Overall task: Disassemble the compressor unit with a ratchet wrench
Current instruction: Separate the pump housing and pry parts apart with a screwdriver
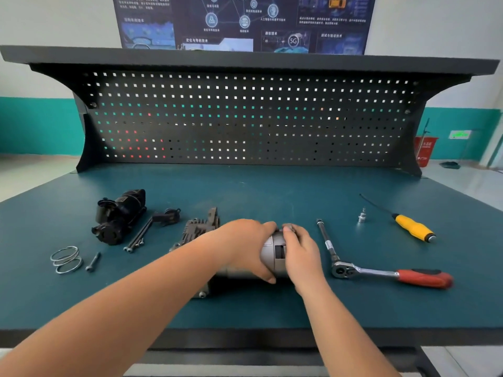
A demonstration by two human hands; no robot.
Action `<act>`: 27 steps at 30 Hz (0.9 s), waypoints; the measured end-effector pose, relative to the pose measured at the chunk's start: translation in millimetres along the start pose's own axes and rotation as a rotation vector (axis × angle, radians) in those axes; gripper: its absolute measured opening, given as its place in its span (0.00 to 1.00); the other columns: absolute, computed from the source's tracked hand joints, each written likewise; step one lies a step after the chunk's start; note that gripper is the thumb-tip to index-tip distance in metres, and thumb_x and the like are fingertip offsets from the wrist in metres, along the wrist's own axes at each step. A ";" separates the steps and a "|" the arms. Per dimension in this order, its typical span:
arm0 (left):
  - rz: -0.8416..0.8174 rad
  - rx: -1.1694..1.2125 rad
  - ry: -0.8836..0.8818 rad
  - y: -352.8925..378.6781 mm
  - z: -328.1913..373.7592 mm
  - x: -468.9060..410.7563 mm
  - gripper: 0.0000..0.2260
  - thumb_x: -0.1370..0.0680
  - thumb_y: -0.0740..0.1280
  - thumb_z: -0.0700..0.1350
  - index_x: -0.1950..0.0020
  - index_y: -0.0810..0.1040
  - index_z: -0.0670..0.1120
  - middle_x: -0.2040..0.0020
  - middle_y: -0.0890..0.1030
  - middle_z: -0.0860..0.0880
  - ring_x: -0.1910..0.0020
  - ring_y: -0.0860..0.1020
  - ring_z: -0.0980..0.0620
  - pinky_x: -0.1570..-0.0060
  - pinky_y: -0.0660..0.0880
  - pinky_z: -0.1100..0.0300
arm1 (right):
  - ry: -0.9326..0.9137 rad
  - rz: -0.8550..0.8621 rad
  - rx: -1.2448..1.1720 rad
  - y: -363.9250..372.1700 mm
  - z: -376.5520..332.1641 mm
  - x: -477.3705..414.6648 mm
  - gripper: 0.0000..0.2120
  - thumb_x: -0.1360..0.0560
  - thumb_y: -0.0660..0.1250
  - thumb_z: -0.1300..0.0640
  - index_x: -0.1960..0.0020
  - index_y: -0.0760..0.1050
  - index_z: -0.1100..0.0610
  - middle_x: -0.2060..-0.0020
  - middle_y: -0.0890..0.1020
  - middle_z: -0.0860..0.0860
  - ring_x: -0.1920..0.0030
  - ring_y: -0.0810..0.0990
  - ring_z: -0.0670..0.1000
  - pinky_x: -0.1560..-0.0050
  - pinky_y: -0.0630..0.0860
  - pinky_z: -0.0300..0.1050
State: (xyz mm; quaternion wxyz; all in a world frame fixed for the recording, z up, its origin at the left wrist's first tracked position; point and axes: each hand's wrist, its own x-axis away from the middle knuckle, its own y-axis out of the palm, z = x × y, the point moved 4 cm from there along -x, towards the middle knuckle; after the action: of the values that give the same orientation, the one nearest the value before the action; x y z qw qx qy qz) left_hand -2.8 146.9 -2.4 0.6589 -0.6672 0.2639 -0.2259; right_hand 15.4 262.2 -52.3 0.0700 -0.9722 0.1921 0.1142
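Observation:
The compressor unit [273,250] lies on its side in the middle of the green bench, a silver motor cylinder joined to a finned grey head [197,229]. My left hand [246,246] grips the cylinder over its top. My right hand [299,250] wraps around the cylinder's right end, fingers curled on it. The ratchet wrench [381,274], with a red handle and a long extension bar [325,239], lies free on the bench to the right of my hands.
A black removed part [118,216] sits at the left with long bolts [137,238], a small bracket [167,216], a wire spring [66,259] and a single bolt [93,262]. A socket [362,216] and yellow screwdriver [412,227] lie at the right. A pegboard [245,118] backs the bench.

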 end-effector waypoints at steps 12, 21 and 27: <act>0.100 -0.044 -0.026 -1.1 -0.7 0.3 0.35 0.41 0.71 0.68 0.43 0.67 0.49 0.56 0.79 0.49 0.57 0.77 0.45 0.64 0.67 0.58 | 0.082 -0.202 0.003 -23.4 -5.2 -21.2 0.06 0.22 0.61 0.50 0.48 0.75 0.49 0.52 0.78 0.42 0.48 0.75 0.43 0.48 0.67 0.38; 0.084 0.017 -0.184 3.2 -3.5 -14.3 0.43 0.38 0.72 0.66 0.30 0.61 0.50 0.49 0.79 0.48 0.49 0.76 0.44 0.54 0.74 0.54 | 0.281 0.031 1.338 -243.3 41.0 -154.6 0.29 0.23 0.60 0.41 0.36 0.70 0.65 0.37 0.73 0.62 0.35 0.70 0.60 0.37 0.66 0.49; 0.049 -0.005 -0.174 1.5 -3.2 -18.4 0.43 0.37 0.72 0.66 0.31 0.61 0.47 0.59 0.76 0.50 0.56 0.75 0.45 0.61 0.71 0.56 | 0.359 0.184 1.078 -261.8 73.1 -165.5 0.18 0.22 0.63 0.60 0.40 0.65 0.72 0.43 0.74 0.70 0.44 0.74 0.68 0.49 0.70 0.54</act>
State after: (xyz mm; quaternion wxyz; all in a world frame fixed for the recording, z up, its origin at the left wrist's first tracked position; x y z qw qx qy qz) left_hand -19.0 156.5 -3.0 0.6830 -0.6794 0.2222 -0.1502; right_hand -45.8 574.5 -57.4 0.5116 -0.7827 0.3159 -0.1609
